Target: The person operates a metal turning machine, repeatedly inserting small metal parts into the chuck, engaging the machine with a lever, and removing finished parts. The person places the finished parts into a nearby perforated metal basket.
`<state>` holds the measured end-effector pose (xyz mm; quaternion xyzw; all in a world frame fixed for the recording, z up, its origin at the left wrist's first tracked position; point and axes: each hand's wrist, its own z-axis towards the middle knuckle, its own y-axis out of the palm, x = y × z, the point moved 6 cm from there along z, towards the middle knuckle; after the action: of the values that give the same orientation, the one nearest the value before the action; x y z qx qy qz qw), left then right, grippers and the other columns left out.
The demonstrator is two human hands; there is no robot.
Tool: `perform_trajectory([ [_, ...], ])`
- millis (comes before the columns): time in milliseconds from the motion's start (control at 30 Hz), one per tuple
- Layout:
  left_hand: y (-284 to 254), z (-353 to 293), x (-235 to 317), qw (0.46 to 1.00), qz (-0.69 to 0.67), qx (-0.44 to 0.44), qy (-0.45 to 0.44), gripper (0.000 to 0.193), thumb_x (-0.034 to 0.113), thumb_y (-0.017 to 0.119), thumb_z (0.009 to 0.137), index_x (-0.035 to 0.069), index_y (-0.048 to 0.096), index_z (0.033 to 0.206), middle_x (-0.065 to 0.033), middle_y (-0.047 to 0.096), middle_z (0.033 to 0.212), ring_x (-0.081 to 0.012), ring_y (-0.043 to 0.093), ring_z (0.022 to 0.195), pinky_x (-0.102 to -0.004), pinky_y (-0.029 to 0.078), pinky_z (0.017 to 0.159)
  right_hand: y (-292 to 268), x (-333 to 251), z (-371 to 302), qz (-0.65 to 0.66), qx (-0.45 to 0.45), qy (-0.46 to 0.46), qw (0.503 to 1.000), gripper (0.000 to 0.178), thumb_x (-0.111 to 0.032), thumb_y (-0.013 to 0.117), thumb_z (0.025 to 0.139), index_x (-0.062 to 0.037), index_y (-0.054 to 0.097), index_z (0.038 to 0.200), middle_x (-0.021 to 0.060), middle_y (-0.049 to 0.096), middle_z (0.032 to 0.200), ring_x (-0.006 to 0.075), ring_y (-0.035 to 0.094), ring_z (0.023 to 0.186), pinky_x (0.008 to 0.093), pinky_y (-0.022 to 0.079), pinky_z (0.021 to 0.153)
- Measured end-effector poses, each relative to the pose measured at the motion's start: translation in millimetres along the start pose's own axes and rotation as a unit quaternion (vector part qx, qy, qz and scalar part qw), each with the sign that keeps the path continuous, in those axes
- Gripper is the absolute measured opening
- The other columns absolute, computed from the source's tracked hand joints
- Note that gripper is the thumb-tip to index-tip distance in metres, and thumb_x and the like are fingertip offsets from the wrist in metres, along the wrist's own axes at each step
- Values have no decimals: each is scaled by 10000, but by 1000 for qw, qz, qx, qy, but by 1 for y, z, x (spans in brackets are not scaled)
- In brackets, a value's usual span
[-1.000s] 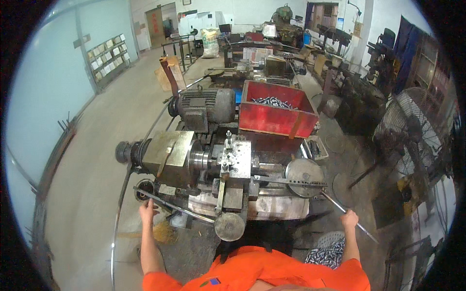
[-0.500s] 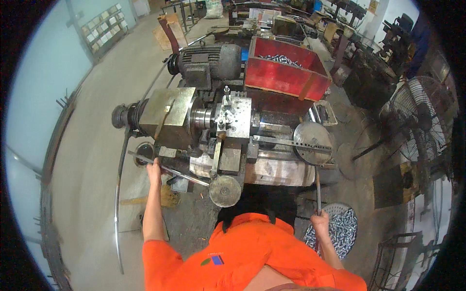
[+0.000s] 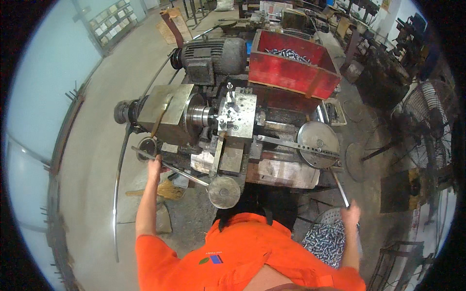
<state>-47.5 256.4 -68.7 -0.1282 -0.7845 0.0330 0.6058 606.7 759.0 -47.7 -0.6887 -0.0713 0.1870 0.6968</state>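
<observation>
My left hand (image 3: 154, 167) is closed round a long steel lever (image 3: 187, 176) that runs to a round metal disc (image 3: 224, 193) at the front of a small lathe-like machine. At the right, my right hand (image 3: 350, 215) grips a second lever (image 3: 340, 188), which slants down from below a larger disc (image 3: 326, 133). A bar with a row of holes (image 3: 286, 143) links that disc to the machine's bed. In the middle sits a tool block (image 3: 242, 114) with upright bolts, beside the shiny spindle (image 3: 196, 116). Whether a workpiece is in the spindle I cannot tell.
Behind the machine are an electric motor (image 3: 213, 56) and a red box (image 3: 293, 72) with small metal parts. A basket of similar shiny parts (image 3: 324, 242) stands below my right arm. At the right is a large fan (image 3: 429, 128). A broom (image 3: 167, 190) lies at the left.
My right hand has swung its lever to the right and slightly up, away from over the basket. My left hand stays on its lever, nearly in place. The whole view has shifted a little.
</observation>
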Motion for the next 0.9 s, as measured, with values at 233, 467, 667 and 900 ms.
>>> perform_trajectory([
  [233,14,6,-3,995,-41,-96,-8,453,364,523,886,-45,506,1081,-143,616,818,-226,630,601,-346,563,544,-1,36,110,-127,139,116,975,704,-243,613,687,-54,392,1328,195,403,1357,346,485,1147,439,373,975],
  [467,-35,41,-97,891,432,-87,111,607,529,578,819,-28,572,1059,-184,649,950,-298,653,774,-395,501,735,51,-62,3,120,186,-100,970,799,-308,587,674,-33,329,1378,199,348,1403,359,323,1299,442,234,1081],
  [667,24,19,-130,739,664,-14,112,596,605,539,786,20,636,844,-177,660,814,-321,648,853,-416,510,730,90,-113,-51,215,21,-78,973,548,-125,630,571,-43,594,1111,205,511,1235,361,515,1109,375,428,935],
  [900,31,22,-175,821,561,-71,80,522,492,610,764,8,599,956,-214,633,971,-372,617,902,-459,497,737,50,-171,-35,285,-30,-124,950,397,-139,608,583,-16,646,959,183,606,1065,350,592,955,367,474,836],
])
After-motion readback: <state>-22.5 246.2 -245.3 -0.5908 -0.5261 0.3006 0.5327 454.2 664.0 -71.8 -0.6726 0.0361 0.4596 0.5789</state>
